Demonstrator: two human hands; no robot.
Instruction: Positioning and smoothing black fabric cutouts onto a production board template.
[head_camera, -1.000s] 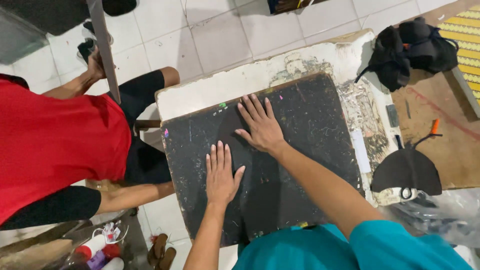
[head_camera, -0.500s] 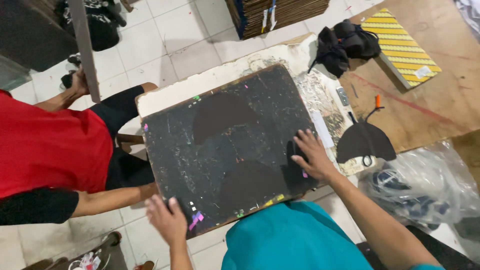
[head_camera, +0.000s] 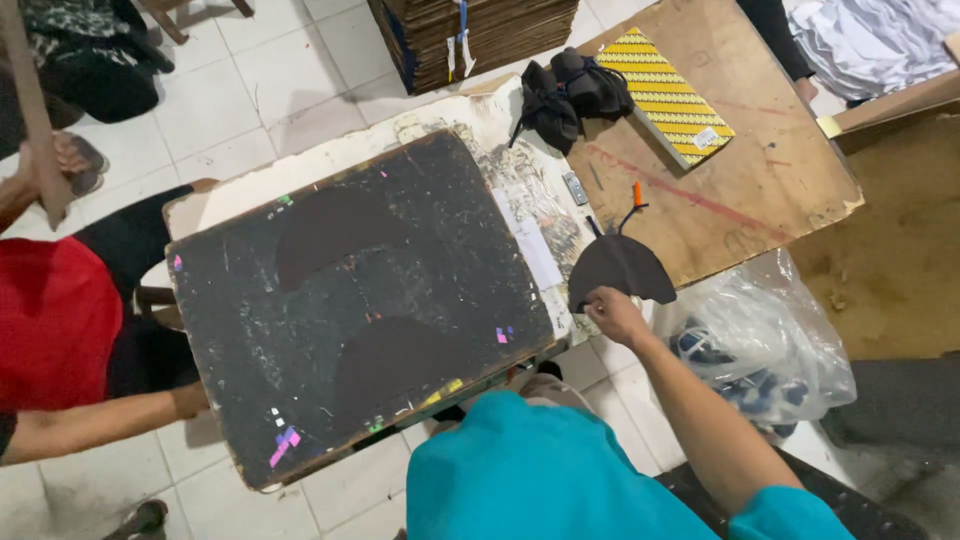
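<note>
small worn table (head_camera: 470, 120) on a tiled floor (head_camera: 250, 90), big black board (head_camera: 440, 260) lying flat on top with two dark curved cutouts (head_camera: 335, 232) on it

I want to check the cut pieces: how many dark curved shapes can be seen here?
3: one dark curved piece on the upper black board, one lower on it, one under the right hand. Stacked pieces may be hidden.
</note>
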